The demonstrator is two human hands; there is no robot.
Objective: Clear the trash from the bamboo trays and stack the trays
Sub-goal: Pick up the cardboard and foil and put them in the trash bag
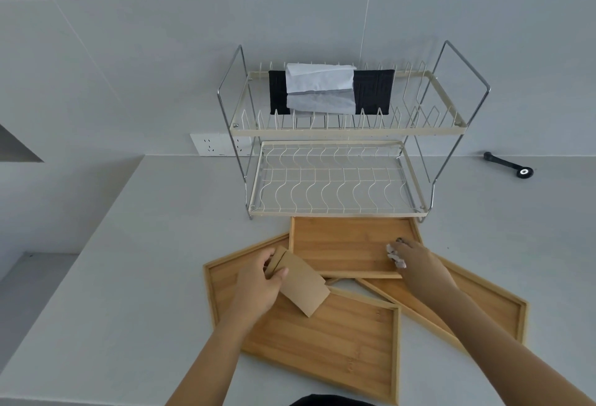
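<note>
Three bamboo trays lie fanned on the white counter, overlapping at their inner corners. The left tray (pixel 338 350) is nearest me, the middle tray (pixel 342 244) sits just in front of the rack, and the right tray (pixel 496 305) angles away. My left hand (pixel 258 286) grips a flattened brown paper cup sleeve (pixel 303 283) over the left tray. My right hand (pixel 416 260) rests on the middle tray's right part, fingers closed on a crumpled white paper scrap (pixel 395 255).
A two-tier wire dish rack (pixel 335 205) stands directly behind the trays, with a black tissue pack (pixel 374 92) and white tissue on its upper tier. A black tool (pixel 509 165) lies at the back right. A wall socket (pixel 209 144) is left of the rack.
</note>
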